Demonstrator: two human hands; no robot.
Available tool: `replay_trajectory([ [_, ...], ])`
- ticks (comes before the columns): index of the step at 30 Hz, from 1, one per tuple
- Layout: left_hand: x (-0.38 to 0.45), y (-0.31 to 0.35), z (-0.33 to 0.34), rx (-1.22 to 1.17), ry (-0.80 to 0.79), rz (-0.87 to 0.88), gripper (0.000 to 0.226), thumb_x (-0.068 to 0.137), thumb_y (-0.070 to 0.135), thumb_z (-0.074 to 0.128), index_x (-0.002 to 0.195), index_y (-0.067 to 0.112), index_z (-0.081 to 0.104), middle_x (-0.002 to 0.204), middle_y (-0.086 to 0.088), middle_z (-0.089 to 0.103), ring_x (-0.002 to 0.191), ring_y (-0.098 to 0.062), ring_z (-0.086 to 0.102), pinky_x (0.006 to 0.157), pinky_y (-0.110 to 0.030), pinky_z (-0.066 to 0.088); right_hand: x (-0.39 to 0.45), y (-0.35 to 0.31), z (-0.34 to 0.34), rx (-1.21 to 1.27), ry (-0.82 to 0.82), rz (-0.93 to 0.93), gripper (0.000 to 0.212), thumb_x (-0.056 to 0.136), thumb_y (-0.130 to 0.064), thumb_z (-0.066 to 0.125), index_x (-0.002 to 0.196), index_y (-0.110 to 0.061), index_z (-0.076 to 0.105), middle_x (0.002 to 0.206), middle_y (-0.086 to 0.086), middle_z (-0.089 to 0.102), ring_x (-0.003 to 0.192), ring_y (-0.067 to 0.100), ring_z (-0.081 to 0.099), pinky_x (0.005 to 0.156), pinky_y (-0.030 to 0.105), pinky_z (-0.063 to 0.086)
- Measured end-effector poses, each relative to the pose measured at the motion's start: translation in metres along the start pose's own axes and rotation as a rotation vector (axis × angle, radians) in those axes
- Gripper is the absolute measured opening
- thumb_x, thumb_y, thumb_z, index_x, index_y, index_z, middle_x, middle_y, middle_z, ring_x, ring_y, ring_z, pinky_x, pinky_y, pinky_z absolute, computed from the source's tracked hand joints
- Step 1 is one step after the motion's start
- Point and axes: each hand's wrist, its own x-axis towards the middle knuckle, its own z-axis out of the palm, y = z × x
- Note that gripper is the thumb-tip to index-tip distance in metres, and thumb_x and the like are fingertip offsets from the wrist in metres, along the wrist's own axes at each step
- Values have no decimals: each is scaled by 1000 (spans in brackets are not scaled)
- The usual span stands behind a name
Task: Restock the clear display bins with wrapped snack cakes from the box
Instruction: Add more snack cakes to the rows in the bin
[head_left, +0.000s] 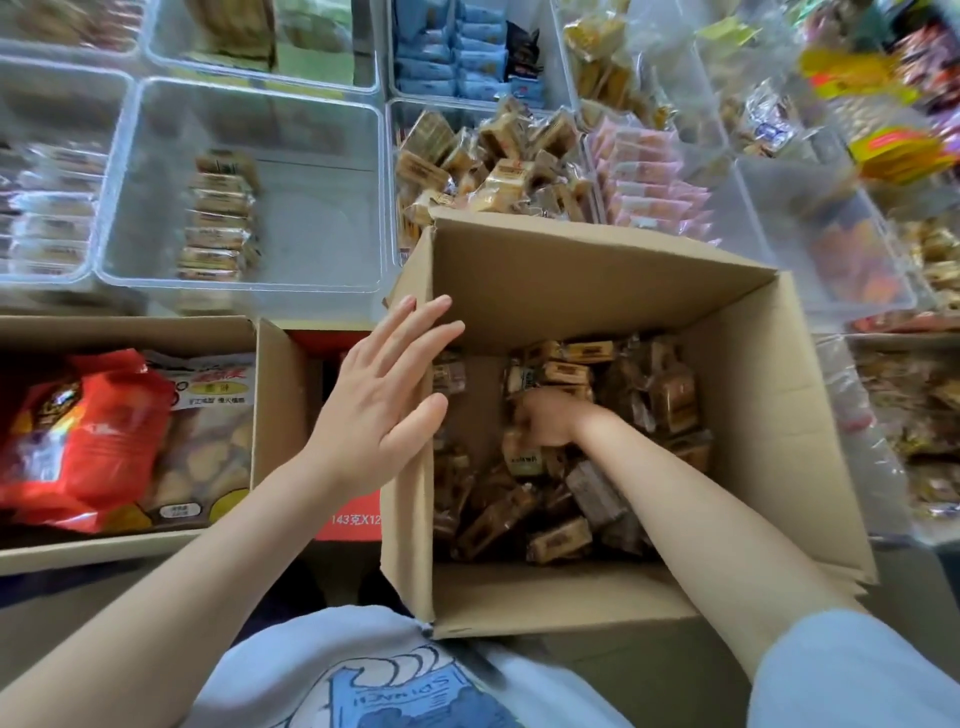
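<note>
While my flat left hand (382, 410) steadies the box (597, 291), my right hand (545, 418) grabs soft, light cakes (561, 538) inside, by their middles.

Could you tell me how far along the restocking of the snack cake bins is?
Partly done: the bin behind the box is heaped with cakes. The right hand is down among the box's cakes; the left hand steadies its wall. Many remain, and the neighbouring bin holds one row.

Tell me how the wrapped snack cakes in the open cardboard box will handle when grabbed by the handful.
The wrapped snack cakes look small and blocky, so probably light. Their glossy film wrappers could slide in a grip. Lying loose and jumbled in the cardboard box around the right hand, they will likely shift and spill rather than lift together.
</note>
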Motion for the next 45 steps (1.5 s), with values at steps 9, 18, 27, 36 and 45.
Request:
replay_trajectory([
  [9, 6, 8, -18, -89, 27, -50, 33, 99, 34, 50, 129, 33, 63, 153, 23, 41, 145, 5, 24, 119, -39, 26, -91, 4, -83, 1484, 166, -466, 54, 90, -22, 63, 140, -9, 47, 117, 8, 65, 96, 18, 63, 84, 30, 52],
  [18, 40, 8, -96, -799, 166, -286, 44, 84, 32, 71, 126, 22, 61, 114, -3, 73, 99, -16, 71, 76, -27, 57, -135, -113, -120, 1109, 403, -562, 51, 88, -10, 73, 134, -16, 54, 120, 2, 70, 112, 18, 66, 85, 28, 53],
  [27, 25, -91, -189, -657, 316, -343, 32, 85, 12, 78, 111, 29, 70, 105, -2, 74, 93, -10, 72, 77, -22, 56, -66, -226, -169, 874, 488, -562, 28, 95, -17, 66, 124, -20, 64, 111, -2, 71, 103, 11, 67, 88, 31, 58],
  [36, 49, -282, -201, 471, 13, -500, 78, 101, 52, 44, 161, 13, 15, 169, -9, 7, 156, -24, 2, 126, -45, 9, 59, -283, -215, 534, 827, -197, 19, 88, -29, 71, 106, -25, 68, 98, -5, 70, 91, 15, 65, 82, 31, 53],
  [45, 48, -298, -195, 546, -51, -448, 78, 97, 50, 22, 161, 13, -1, 168, -6, -7, 156, -21, -5, 125, -50, 13, 179, -284, -269, 227, 850, -38, 24, 93, -23, 60, 115, -14, 62, 113, 11, 57, 103, 30, 56, 86, 37, 48],
])
